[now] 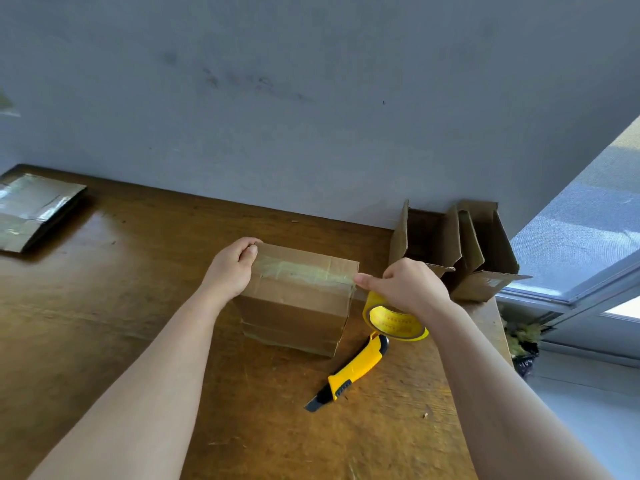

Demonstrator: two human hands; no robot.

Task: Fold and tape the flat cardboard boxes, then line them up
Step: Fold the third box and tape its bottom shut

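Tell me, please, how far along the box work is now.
Done: the box at the far left already carries tape. In hand: a tape strip runs across the middle box. The left hand grips its far corner and the right hand holds the tape roll at the right edge. The strip is uncut, and the knife lies on the table. Left: the open boxes by the wall are untaped; lining up remains.

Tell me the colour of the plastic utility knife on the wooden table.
The utility knife is yellow with black trim, clearest in the head view.
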